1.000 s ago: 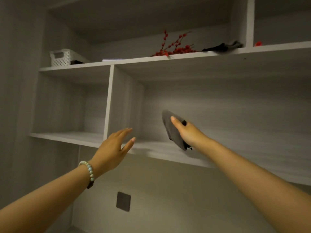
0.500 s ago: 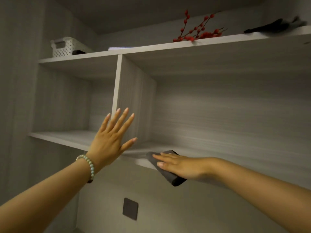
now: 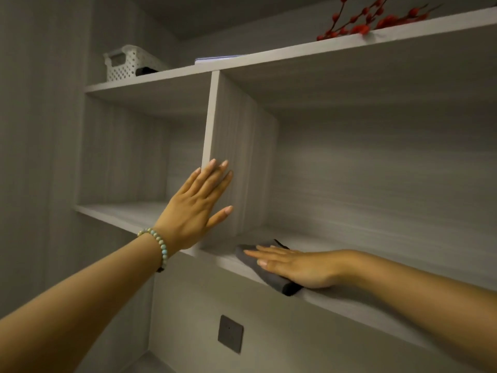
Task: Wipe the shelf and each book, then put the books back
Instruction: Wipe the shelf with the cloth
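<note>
the left hand (image 3: pixel 197 205) is raised upright, fingers straight and together, thumb spread to the right. the right hand (image 3: pixel 293 265) lies flat, palm down, straight fingers pointing left, arm extended.

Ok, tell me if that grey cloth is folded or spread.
Folded: the cloth shows a thick doubled edge at the shelf front, beneath the right hand.

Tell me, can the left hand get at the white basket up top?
Probably yes: the left hand, flat against the divider, holds nothing, and the white basket sits near the open front edge above.
</note>
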{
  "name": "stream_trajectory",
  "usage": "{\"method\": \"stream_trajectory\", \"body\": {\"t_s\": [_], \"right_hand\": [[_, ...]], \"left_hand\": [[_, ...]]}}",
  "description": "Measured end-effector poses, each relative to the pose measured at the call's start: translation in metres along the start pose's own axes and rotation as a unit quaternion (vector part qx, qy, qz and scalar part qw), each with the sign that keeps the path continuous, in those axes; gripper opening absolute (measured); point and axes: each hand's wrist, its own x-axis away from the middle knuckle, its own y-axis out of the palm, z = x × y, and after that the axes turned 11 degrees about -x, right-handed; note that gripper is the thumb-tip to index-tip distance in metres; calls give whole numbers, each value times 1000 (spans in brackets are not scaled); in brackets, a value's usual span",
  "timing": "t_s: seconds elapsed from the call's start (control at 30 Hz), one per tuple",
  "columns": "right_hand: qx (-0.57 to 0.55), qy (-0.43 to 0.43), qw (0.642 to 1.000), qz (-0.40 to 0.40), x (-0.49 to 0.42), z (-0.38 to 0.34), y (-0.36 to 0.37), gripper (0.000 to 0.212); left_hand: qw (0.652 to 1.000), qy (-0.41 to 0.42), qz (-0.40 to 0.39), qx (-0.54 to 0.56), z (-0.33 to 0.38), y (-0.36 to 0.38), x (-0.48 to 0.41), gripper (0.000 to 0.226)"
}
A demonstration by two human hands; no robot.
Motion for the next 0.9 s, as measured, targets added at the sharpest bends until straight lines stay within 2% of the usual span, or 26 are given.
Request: {"method": "stream_trajectory", "body": {"t_s": [0.2,0.37,0.57,0.73,0.9], "right_hand": [[9,-23,999,33,-55,-16,-2,52],[0,-80,997,7,-57,-23,4,52],[-9,-26,999,28,-64,-14,-5,50],[3,-57,998,-4,-46,-11,-3,52],[-7,-42,999,30,-48,1,-6,53]], "left_hand": [[1000,-5,-3,1,0,1,0,66],[1000,-4,-6,18,0,1,1,69],[999,-4,-27,40,1,-5,2,78],[998,0,-49,37,1,-4,1,81],[997,-12,-72,36,2,-9,1,80]]}}
